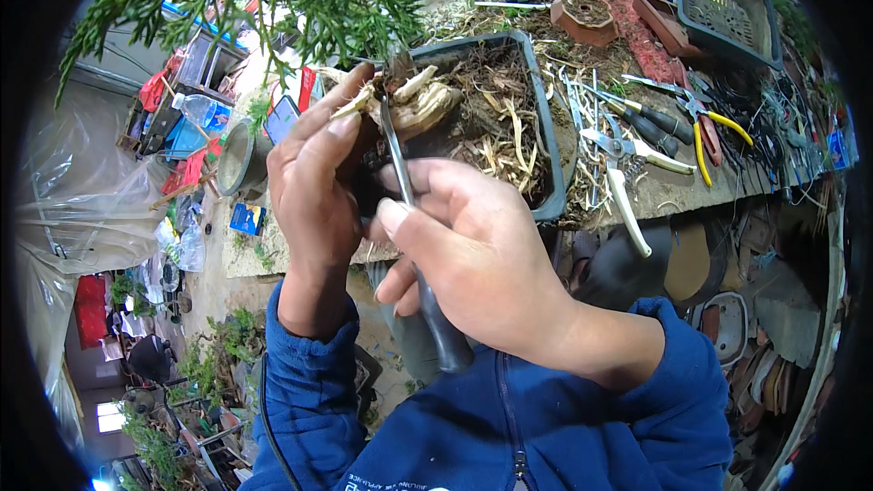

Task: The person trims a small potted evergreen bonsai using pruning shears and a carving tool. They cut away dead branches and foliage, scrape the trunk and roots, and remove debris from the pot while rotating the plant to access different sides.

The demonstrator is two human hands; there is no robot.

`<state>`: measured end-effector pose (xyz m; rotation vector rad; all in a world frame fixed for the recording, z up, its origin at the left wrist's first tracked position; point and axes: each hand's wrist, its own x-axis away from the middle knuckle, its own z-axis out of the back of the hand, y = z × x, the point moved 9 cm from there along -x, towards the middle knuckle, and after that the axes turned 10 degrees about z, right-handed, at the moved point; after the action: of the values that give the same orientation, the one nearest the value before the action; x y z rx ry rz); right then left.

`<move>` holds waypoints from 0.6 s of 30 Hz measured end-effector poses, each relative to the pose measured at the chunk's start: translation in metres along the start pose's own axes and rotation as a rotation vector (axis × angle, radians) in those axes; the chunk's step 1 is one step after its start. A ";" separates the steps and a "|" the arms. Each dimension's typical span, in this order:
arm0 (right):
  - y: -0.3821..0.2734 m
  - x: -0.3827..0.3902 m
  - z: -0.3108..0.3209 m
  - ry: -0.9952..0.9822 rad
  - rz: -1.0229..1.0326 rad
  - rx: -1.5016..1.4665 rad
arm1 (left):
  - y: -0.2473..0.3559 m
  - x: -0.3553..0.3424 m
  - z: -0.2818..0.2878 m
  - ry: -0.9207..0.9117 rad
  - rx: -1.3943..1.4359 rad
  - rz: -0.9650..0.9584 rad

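My right hand (482,255) grips a carving chisel (398,159) with a thin metal shaft and a dark handle; the handle's end points down toward my jacket. The chisel's tip meets the pale, partly stripped trunk (432,111) of a small conifer, though its exact end is hard to make out. My left hand (314,177) is closed against the left side of that trunk, thumb near the chisel's tip; some of its fingers are hidden. Beneath, a dark rectangular plastic pot (546,132) holds soil and curled wood shavings. Green foliage (300,0) hangs above.
On the bench right of the pot lie pruning shears (627,177), dark-handled tools (650,123) and yellow-handled pliers (705,141). Behind are a hexagonal clay pot (584,18) and a black plastic basket (725,9). A round grey pot (238,159) stands left.
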<state>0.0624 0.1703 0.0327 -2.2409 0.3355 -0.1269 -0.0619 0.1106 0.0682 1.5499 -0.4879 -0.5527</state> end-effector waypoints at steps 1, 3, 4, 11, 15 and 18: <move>0.002 -0.001 0.001 0.023 -0.012 0.057 | -0.002 0.000 0.000 0.027 0.006 0.003; -0.002 -0.005 0.001 0.068 0.062 0.130 | -0.001 0.001 0.000 0.092 0.010 -0.032; -0.006 -0.007 0.002 0.097 0.127 0.162 | 0.001 0.003 -0.001 0.122 0.013 -0.067; -0.008 -0.014 0.008 0.136 0.212 0.524 | 0.015 0.013 -0.009 0.262 -0.344 -0.128; -0.041 -0.008 -0.005 0.193 0.596 1.109 | 0.024 0.007 -0.011 0.345 -0.525 -0.302; -0.038 -0.009 -0.012 0.145 0.600 1.249 | 0.023 0.006 -0.009 0.392 -0.588 -0.406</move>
<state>0.0590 0.1863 0.0699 -0.8513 0.7369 -0.1247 -0.0512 0.1132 0.0907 1.1404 0.2841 -0.6116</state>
